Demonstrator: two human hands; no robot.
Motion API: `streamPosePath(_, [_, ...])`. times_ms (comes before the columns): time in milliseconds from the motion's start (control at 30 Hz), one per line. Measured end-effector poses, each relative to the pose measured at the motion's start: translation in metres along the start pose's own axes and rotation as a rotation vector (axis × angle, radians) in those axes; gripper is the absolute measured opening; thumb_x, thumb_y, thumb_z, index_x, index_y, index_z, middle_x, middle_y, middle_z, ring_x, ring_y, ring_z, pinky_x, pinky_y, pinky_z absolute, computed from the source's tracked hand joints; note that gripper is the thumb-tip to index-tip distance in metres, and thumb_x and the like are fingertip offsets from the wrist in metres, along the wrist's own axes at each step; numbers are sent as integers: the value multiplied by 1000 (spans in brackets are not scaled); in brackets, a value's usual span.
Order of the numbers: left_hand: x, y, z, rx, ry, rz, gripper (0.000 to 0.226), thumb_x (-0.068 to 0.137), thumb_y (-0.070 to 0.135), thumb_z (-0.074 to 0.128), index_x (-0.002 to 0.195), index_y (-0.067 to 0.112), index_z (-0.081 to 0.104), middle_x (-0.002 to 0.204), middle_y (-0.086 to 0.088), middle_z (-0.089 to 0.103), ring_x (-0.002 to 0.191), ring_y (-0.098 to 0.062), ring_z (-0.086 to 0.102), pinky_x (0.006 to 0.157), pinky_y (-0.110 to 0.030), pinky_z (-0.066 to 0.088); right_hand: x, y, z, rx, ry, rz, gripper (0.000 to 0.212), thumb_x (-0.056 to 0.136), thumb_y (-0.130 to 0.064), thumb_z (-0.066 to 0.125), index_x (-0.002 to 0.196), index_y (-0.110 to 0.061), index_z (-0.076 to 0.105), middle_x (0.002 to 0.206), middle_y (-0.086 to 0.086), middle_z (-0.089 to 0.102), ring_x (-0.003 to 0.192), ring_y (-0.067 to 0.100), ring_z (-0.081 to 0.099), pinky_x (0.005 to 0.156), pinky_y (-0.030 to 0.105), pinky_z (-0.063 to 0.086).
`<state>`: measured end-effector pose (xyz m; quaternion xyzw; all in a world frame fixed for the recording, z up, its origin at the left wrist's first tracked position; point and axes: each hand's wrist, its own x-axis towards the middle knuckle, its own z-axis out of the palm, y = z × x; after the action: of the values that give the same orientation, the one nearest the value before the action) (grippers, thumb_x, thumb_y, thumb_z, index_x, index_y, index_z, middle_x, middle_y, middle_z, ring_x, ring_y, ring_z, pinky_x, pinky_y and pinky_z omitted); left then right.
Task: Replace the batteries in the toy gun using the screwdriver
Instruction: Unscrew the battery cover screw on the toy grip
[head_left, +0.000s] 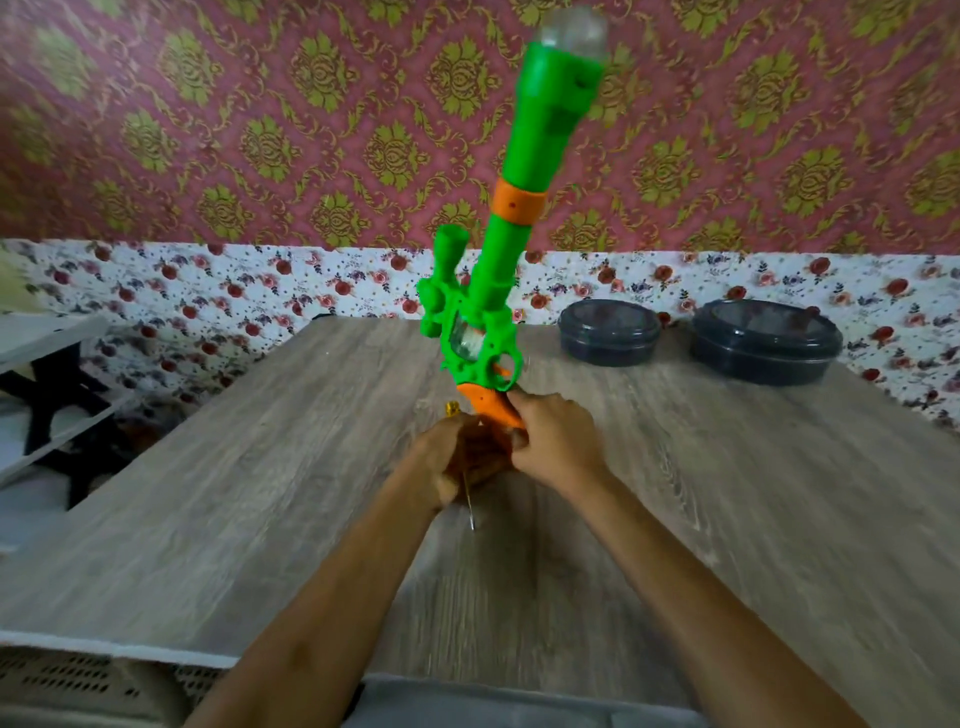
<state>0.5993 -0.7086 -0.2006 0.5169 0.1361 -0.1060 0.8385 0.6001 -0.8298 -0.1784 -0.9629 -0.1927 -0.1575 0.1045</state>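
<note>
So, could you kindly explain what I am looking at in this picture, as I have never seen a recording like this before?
There is no machine here. A person wears one wide-angle camera on the head, looking forward and down, so the two bare arms reaching in from the bottom are their own. The picture is somewhat blurred. The right hand grips the orange handle of a green and orange plastic toy gun, which stands nearly upright with its barrel pointing up. The left hand meets it at the handle and holds a yellow-handled screwdriver, whose thin metal shaft points back toward the wearer. Below is a grey wood-grain table. At its far right stand two dark round lidded containers. No batteries can be seen.
</note>
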Motion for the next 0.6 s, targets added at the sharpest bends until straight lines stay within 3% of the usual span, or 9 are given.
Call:
streamPosePath(100, [7, 2, -8, -69, -32, 26, 28, 99, 15, 35, 85, 6, 57, 55, -5, 68, 68, -19, 60, 55, -25, 55, -1, -11, -2, -116, 35, -102, 45, 86, -19, 53, 129, -15, 42, 118, 8, 60, 105, 30, 59, 82, 35, 45])
streamPosePath(200, [9, 3, -14, -140, -48, 34, 26, 97, 12, 35, 87, 6, 58, 59, -7, 67, 58, -16, 64, 51, -23, 55, 2, -15, 4, -192, 96, -154, 55, 84, -19, 55, 136, -13, 37, 118, 8, 60, 102, 30, 62, 78, 35, 47])
streamPosePath(300, [6, 3, -14, -157, -58, 47, 25, 97, 13, 36, 87, 8, 59, 59, -6, 68, 51, -14, 65, 47, -21, 55, 0, -16, 10, -252, 207, -185, 65, 62, -21, 75, 123, -11, 56, 90, 5, 69, 70, 24, 69, 54, 28, 50])
streamPosePath(400, [2, 2, -12, -173, -75, 48, 26, 97, 12, 36, 84, 8, 58, 58, -6, 67, 48, -13, 65, 45, -21, 54, -1, -15, 15, -289, 269, -188, 67, 39, -25, 86, 103, -13, 69, 65, -2, 66, 44, 15, 61, 36, 18, 39])
streamPosePath(600, [-3, 0, -11, -206, -91, 44, 26, 96, 6, 36, 80, 6, 58, 56, -6, 65, 48, -13, 64, 48, -20, 55, -5, -15, 15, -306, 316, -213, 70, 44, -22, 82, 112, -13, 66, 75, -2, 69, 51, 14, 63, 38, 18, 40])
